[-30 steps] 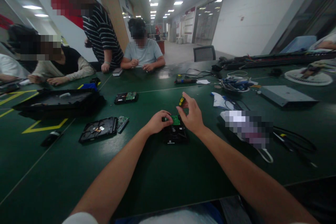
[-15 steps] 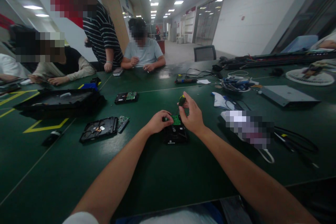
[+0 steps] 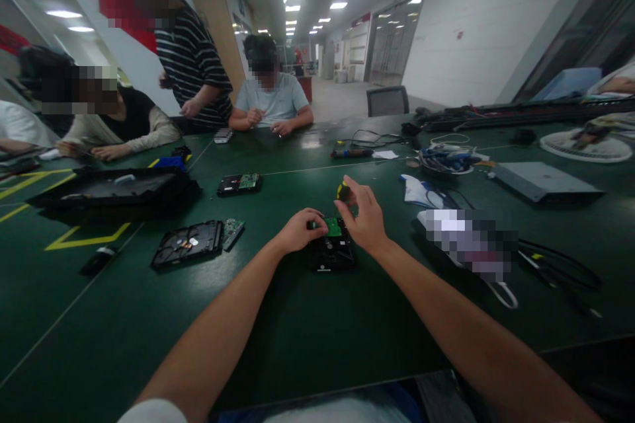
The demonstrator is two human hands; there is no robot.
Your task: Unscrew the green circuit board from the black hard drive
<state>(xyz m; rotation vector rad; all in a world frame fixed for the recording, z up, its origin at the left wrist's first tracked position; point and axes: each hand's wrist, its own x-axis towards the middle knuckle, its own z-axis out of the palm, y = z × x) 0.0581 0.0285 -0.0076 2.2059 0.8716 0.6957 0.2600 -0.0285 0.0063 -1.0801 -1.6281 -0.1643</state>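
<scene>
A black hard drive [image 3: 331, 256] lies on the green table in front of me, its green circuit board [image 3: 333, 227] facing up at the far end. My right hand [image 3: 366, 217] grips a screwdriver [image 3: 342, 192] by its yellow and black handle, above the board's right side. The hand and the handle hide most of its shaft and the tip. My left hand [image 3: 303, 231] rests at the drive's left edge with thumb and fingers pinched over the board. Whatever those fingertips hold, if anything, is hidden.
To the left lie an opened drive case [image 3: 187, 243], a loose circuit board [image 3: 233, 234], another hard drive [image 3: 239, 184] and a black tray [image 3: 114, 192]. On the right are a blurred-out pouch [image 3: 461, 244], cables [image 3: 560, 264] and a grey metal box [image 3: 546, 180]. Several people are across the table.
The screwdriver handle has turned and tilted slightly in my right hand, with the fingers shifting a little. My left hand and the drive stay put. The standing person's hand has risen.
</scene>
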